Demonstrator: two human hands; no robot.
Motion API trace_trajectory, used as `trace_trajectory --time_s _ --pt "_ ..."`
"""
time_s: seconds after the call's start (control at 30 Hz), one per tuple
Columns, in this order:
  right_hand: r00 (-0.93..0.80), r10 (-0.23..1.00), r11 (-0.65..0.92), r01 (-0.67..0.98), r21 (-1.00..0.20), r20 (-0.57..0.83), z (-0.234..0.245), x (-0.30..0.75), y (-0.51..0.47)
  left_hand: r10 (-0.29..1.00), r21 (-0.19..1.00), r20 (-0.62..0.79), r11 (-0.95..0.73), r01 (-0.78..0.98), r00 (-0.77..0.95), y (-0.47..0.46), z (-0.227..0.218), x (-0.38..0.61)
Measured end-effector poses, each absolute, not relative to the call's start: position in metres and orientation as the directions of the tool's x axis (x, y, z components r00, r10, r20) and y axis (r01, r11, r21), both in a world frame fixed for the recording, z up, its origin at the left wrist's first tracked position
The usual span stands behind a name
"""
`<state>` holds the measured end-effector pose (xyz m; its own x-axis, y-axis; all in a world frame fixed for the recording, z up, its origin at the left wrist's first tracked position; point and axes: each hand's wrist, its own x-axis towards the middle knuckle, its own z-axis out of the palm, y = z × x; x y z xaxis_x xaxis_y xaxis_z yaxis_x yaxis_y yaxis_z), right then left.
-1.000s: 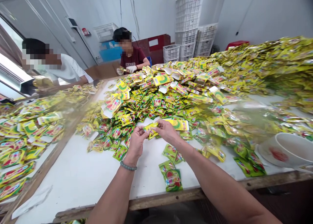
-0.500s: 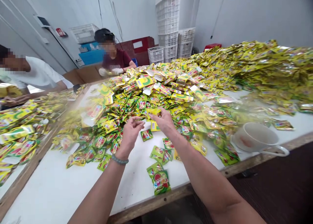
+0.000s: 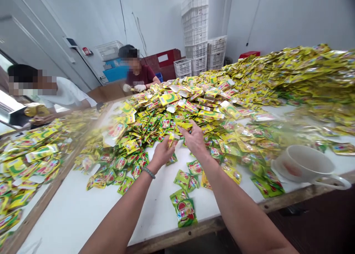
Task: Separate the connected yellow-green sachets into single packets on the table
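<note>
While both hands work just above the near side of the heap, each has hold of something. The left hand, with a beaded bracelet at its wrist, is curled closed around a small yellow carton whose white end shows — a flap, it seems, though it is too small to be sure. The right hand pinches a yellow packet between thumb and fingers, with little gap between them. Carton and packet are near each other but apart, so nothing has been joined in the grip yet; what the carton holds inside cannot be told.

Judging by what lies about, much is left to handle. Loose green packets bank up in front of the hands, more cartons are strewn over the top, several with white flaps sticking out, and a tall mound of yellow packets rises to the right. Whether any of those cartons is filled does not show.

Nearer the person, a few packets lie singly on the white table, and a white cup stands close to its edge. Beyond the heap, a co-worker in a maroon top handles something with white gloves.
</note>
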<state>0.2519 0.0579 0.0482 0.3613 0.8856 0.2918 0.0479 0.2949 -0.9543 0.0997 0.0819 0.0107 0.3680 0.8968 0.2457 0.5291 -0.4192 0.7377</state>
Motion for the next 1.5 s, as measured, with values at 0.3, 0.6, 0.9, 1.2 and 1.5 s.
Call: trace_trajectory --time_s 0.3,0.6,0.9,1.2,1.5 --pt "-0.194 0.960 0.252 0.296 -0.921 0.201 0.038 0.226 0.044 0.958 0.985 -0.159 0.139 0.097 0.240 0.011 0.023 0.034" --pt "-0.293 0.948 0.270 0.523 -0.809 0.126 0.024 0.214 0.041 0.926 0.984 -0.154 0.111 0.142 0.344 0.005 0.011 0.029" --pt "-0.207 0.958 0.275 0.477 -0.835 0.197 0.024 0.209 0.039 0.934 0.971 -0.240 0.228 0.075 0.264 0.013 0.006 0.027" --pt "-0.125 0.913 0.389 0.550 -0.739 0.388 0.024 0.201 0.035 0.939 0.969 -0.231 0.247 -0.030 0.254 0.004 0.007 0.028" --pt "-0.123 0.889 0.419 0.608 -0.674 0.442 0.025 0.202 0.033 0.927 0.939 -0.268 0.312 -0.144 0.264 0.003 0.012 0.026"
